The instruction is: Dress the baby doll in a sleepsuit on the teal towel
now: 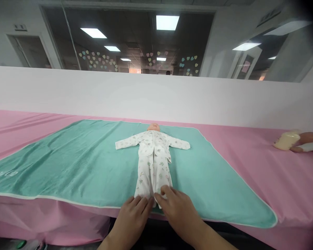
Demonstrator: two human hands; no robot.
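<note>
Both of my hands rest at the near edge of the table (pixel 276 180), at the feet of a baby doll (pixel 153 127). The doll lies on its back in the middle of a teal blanket (pixel 80 163). Its head points to the far edge and its 2 sleeves are spread out sideways. It wears a white printed suit (pixel 153 152), and the trouser legs (pixel 152 177) run straight down toward me.

My left hand (pixel 134 211) lies flat with the fingers stretched and close together, the tips touching the hem of 1 trouser leg; it grips nothing. My right hand (pixel 177 206) sits just beside it. Its fingers are bent a little toward the other hem and its thumb lies on the cloth above them. I cannot tell whether it pinches the cloth or only presses on it.

The blanket covers much of the pink table, and its near border reaches the near edge. Toward the right edge, well apart from the blanket, a cream bottle (pixel 287 140) lies with another person's hand (pixel 306 139) against it. A white partition (pixel 146 93) stands along the far edge.
</note>
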